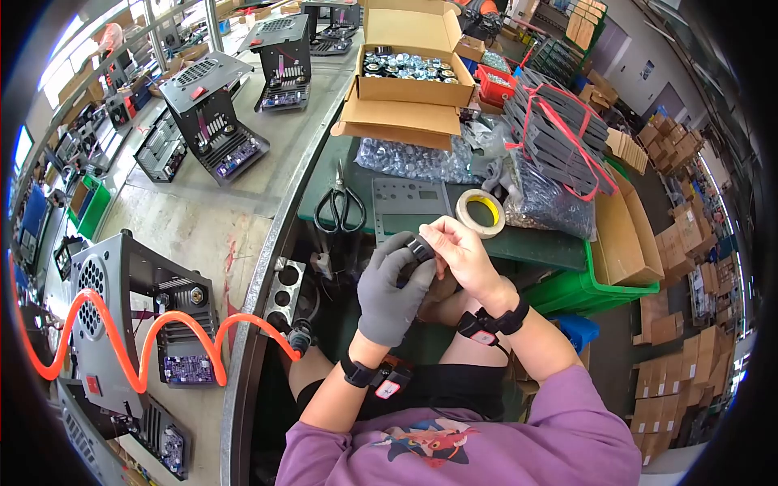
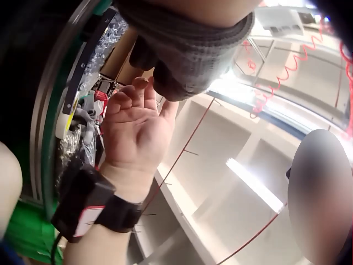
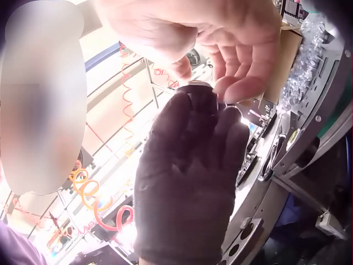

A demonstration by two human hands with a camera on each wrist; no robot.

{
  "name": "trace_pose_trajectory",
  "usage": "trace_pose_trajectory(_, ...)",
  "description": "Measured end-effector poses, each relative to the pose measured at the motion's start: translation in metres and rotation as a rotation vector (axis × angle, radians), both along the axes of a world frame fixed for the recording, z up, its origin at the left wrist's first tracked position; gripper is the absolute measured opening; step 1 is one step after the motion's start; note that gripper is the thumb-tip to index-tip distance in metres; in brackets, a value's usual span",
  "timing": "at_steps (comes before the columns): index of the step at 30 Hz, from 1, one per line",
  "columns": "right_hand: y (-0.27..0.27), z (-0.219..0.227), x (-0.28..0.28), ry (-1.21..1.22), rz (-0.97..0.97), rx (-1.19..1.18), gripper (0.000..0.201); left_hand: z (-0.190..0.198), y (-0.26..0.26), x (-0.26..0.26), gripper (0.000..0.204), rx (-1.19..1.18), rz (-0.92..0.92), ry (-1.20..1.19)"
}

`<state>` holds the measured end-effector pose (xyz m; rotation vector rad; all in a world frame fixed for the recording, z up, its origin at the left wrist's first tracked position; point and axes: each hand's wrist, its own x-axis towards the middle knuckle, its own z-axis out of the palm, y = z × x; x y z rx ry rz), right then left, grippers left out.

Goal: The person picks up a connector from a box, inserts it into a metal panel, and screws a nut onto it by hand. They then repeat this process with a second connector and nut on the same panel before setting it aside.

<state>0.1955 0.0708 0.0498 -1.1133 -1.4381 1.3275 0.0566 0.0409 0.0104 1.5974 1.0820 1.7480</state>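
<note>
A small dark part [image 1: 420, 248] with a shiny edge is between the two hands, above the lap. The left hand [image 1: 389, 283], in a grey glove, grips it with curled fingers. From the right, the bare right hand [image 1: 463, 257] pinches the part at its upper side with thumb and finger. The right wrist view shows the part [image 3: 202, 98] at the glove's fingertips, the gloved left hand [image 3: 190, 176] below and the bare right hand [image 3: 231, 49] above. In the left wrist view the glove [image 2: 187, 66] hides the part, beside the right palm [image 2: 138, 130].
Scissors [image 1: 340, 207], a grey metal plate [image 1: 412, 199], a tape roll [image 1: 463, 212] and bagged parts [image 1: 413, 159] lie on the green table. Behind them stands an open carton [image 1: 413, 87]. Metal housings [image 1: 212, 121] and an orange coiled hose [image 1: 158, 324] are at left, a green crate [image 1: 604, 293] at right.
</note>
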Motion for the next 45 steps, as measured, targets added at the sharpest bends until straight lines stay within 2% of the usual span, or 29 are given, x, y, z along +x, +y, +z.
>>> trace_pose_trajectory(1, -0.002, 0.0, -0.001, -0.002, 0.002, 0.001, 0.029, -0.001, -0.001, -0.001, 0.023, -0.003, -0.011, -0.003)
trace_pose_trajectory(3, -0.005, 0.002, -0.001, -0.201, -0.068, 0.198, 0.024, 0.0, -0.002, -0.001, 0.023, -0.006, -0.022, -0.011)
trace_pose_trajectory(4, -0.006, 0.004, -0.002, -0.204, -0.068, 0.199, 0.024, 0.002, -0.002, -0.002, 0.022, -0.187, -0.151, -0.206)
trace_pose_trajectory(6, -0.007, 0.007, 0.0, -0.371, -0.036, 0.643, 0.018, 0.013, 0.0, -0.009, 0.025, -0.647, -0.457, -0.625)
trace_pose_trajectory(7, -0.001, 0.006, 0.012, -0.442, 0.093, 0.75, 0.021, 0.005, 0.003, -0.008, 0.028, -0.595, -0.585, -0.825)
trace_pose_trajectory(8, 0.005, 0.005, 0.018, -0.443, 0.092, 0.75, 0.021, -0.005, 0.007, -0.007, 0.031, -0.534, -0.71, -1.022)
trace_pose_trajectory(9, 0.012, 0.003, 0.023, -0.502, 0.039, 0.758, 0.025, -0.01, 0.011, -0.009, 0.031, -0.534, -0.711, -1.022)
trace_pose_trajectory(11, 0.03, -0.008, 0.043, -0.726, -0.132, 0.718, 0.042, -0.015, 0.02, -0.013, 0.026, -0.531, -0.913, -1.33)
trace_pose_trajectory(12, 0.034, -0.017, 0.049, -0.5, -0.22, 0.444, 0.051, -0.013, 0.023, -0.012, 0.026, -0.526, -0.922, -1.327)
trace_pose_trajectory(14, 0.019, 0.011, 0.022, -0.285, -0.154, 0.485, 0.06, -0.011, 0.026, -0.004, 0.028, -0.562, -0.872, -1.295)
trace_pose_trajectory(15, 0.014, 0.017, 0.011, -0.214, -0.024, 0.483, 0.065, -0.011, 0.024, 0.0, 0.028, -0.573, -0.869, -1.3)
trace_pose_trajectory(16, 0.015, 0.017, 0.008, -0.314, 0.028, 0.512, 0.064, -0.008, 0.025, 0.003, 0.028, -0.544, -0.867, -1.34)
trace_pose_trajectory(18, 0.034, 0.003, 0.035, -0.398, -0.006, 0.406, 0.061, -0.01, 0.028, 0.002, 0.029, -0.52, -0.881, -1.363)
trace_pose_trajectory(19, 0.045, -0.007, 0.059, -0.793, -0.194, 0.614, 0.06, -0.018, 0.032, -0.002, 0.029, -0.453, -0.844, -1.301)
trace_pose_trajectory(20, 0.047, -0.013, 0.066, -0.786, -0.307, 0.549, 0.06, -0.019, 0.037, -0.007, 0.029, -0.387, -0.808, -1.237)
trace_pose_trajectory(21, 0.045, -0.02, 0.07, -0.699, -0.309, 0.49, 0.059, -0.019, 0.04, -0.01, 0.027, -0.462, -0.912, -1.349)
trace_pose_trajectory(22, 0.037, -0.004, 0.055, -0.617, -0.304, 0.423, 0.058, -0.019, 0.042, -0.006, 0.027, -0.459, -0.906, -1.36)
trace_pose_trajectory(24, 0.021, 0.016, 0.018, -0.333, -0.101, 0.496, 0.054, -0.02, 0.041, 0.006, 0.027, -0.514, -0.905, -1.32)
trace_pose_trajectory(27, 0.024, 0.012, 0.019, -0.4, -0.034, 0.549, 0.051, -0.013, 0.036, 0.01, 0.028, -0.567, -0.888, -1.368)
trace_pose_trajectory(29, 0.03, 0.003, 0.029, -0.192, 0.012, 0.302, 0.037, -0.02, 0.041, 0.009, 0.027, -0.545, -0.93, -1.379)
trace_pose_trajectory(30, 0.032, -0.001, 0.03, -0.195, 0.018, 0.299, 0.037, -0.026, 0.043, 0.013, 0.027, -0.543, -0.924, -1.385)
trace_pose_trajectory(32, 0.032, -0.006, 0.03, -0.074, 0.011, 0.212, 0.021, -0.027, 0.045, 0.02, 0.027, -0.456, -0.836, -1.254)
trace_pose_trajectory(33, 0.032, -0.004, 0.029, -0.041, -0.016, 0.168, 0.014, -0.025, 0.048, 0.02, 0.026, -0.535, -0.91, -1.437)
trace_pose_trajectory(36, 0.044, -0.017, 0.036, -0.028, -0.026, 0.109, 0.014, -0.04, 0.061, 0.029, 0.024, -0.489, -0.906, -1.476)
trace_pose_trajectory(38, 0.047, -0.018, 0.037, -0.039, -0.031, 0.111, 0.019, -0.038, 0.063, 0.029, 0.023, -0.545, -0.906, -1.482)
trace_pose_trajectory(41, 0.046, -0.008, 0.03, -0.322, -0.229, 0.487, 0.039, -0.032, 0.057, 0.027, 0.023, -0.501, -0.849, -1.419)
trace_pose_trajectory(42, 0.043, -0.001, 0.026, -0.32, -0.226, 0.487, 0.039, -0.032, 0.054, 0.025, 0.023, -0.505, -0.816, -1.373)
trace_pose_trajectory(44, 0.035, 0.014, 0.018, -0.445, -0.249, 0.678, 0.04, -0.028, 0.049, 0.023, 0.023, -0.51, -0.786, -1.326)
trace_pose_trajectory(45, 0.033, 0.018, 0.014, -0.456, -0.276, 0.69, 0.032, -0.025, 0.047, 0.022, 0.023, -0.538, -0.827, -1.353)
